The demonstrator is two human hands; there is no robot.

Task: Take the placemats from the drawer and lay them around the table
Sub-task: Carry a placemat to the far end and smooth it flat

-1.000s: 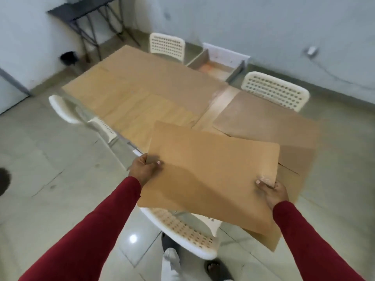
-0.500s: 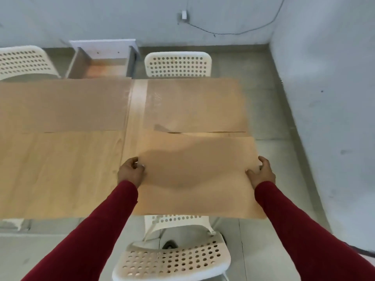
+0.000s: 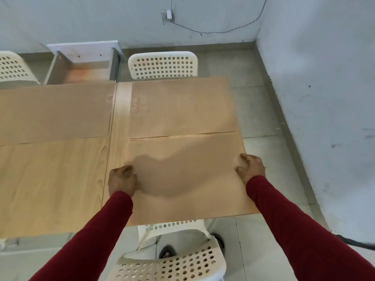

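Observation:
A tan placemat (image 3: 186, 175) lies flat on the near right part of the wooden table (image 3: 54, 183). My left hand (image 3: 121, 180) curls over its left edge and my right hand (image 3: 251, 166) presses on its right edge, fingers spread. Beyond it lies a second placemat (image 3: 180, 106) at the far right place. A third placemat (image 3: 54, 110) covers the far left part. The open drawer (image 3: 85, 65) stands behind the table by the wall, with its inside looking bare.
White perforated chairs stand around the table: one (image 3: 164, 64) at the far right side, one (image 3: 12, 66) at the far left, one (image 3: 174, 258) right below me. The wall (image 3: 324, 98) runs close on the right, with a strip of tiled floor (image 3: 263, 118) between.
I have turned around the table's corner to face its long side. The placemat went from held in the air to lying flat on the near right place, pushed further onto the table.

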